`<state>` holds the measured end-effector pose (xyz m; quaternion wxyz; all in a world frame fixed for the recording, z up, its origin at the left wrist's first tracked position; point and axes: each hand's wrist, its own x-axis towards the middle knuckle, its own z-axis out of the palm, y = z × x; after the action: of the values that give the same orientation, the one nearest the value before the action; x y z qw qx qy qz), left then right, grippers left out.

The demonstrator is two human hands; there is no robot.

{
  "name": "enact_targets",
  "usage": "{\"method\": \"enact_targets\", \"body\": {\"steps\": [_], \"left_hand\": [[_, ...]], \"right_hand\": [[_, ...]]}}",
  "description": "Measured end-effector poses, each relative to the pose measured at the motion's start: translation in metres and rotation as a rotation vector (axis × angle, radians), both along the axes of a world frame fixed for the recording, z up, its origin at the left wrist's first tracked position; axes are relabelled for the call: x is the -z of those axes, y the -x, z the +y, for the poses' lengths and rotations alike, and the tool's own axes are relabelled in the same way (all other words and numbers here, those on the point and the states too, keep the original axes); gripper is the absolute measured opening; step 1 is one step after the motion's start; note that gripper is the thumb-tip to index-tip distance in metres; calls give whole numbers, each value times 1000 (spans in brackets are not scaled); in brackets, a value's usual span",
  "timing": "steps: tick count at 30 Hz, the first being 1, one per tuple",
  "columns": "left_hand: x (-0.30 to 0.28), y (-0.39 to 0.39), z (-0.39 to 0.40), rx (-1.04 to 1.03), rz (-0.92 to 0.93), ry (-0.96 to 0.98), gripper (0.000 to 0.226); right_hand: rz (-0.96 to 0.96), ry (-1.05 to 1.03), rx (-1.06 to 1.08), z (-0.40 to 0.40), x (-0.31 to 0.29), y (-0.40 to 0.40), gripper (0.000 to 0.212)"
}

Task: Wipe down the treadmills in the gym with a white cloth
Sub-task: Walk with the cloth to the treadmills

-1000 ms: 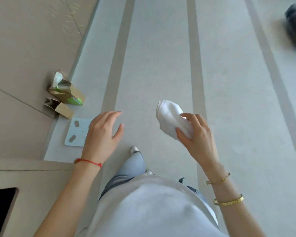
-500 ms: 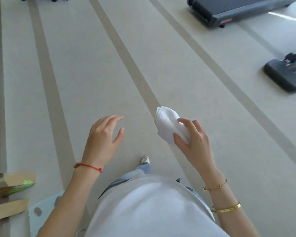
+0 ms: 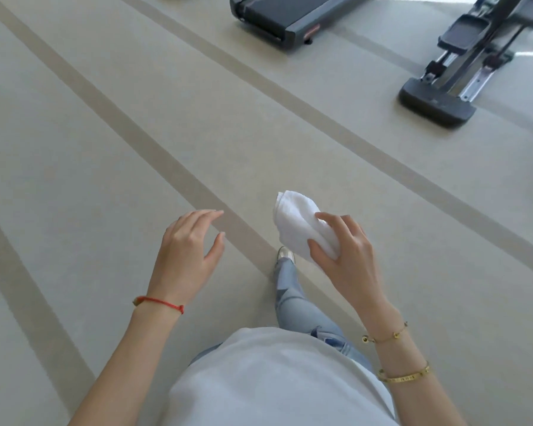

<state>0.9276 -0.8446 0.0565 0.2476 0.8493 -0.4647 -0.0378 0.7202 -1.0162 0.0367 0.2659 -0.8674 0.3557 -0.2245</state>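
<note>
White folded cloth [image 3: 299,224] is gripped between thumb and curled fingers of the right hand [image 3: 346,259], well short of the treadmill [image 3: 290,18]; the left hand [image 3: 186,256] is held relaxed, empty

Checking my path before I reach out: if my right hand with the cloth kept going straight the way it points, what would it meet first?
Nothing nearby: the right hand and white cloth point over bare floor. The treadmill lies farther along, though depth is unclear.

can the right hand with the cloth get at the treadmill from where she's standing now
Probably not yet. The right hand grips the white cloth over bare floor, and the treadmill lies well ahead; nothing blocks the way.
</note>
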Motion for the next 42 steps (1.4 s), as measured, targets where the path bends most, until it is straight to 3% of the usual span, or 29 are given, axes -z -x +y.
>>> {"method": "enact_targets", "body": {"steps": [20,30,42], "left_hand": [[-12,-223,-399,16,65,19,38],[6,-349,-611,114,34,17,38],[-17,-483,-886,317,0,32,34]], "right_hand": [[22,40,81,-401,-21,-210,38],[20,18,155,-584,7,-318,38],[13,37,316,-811,-19,-438,36]]}}
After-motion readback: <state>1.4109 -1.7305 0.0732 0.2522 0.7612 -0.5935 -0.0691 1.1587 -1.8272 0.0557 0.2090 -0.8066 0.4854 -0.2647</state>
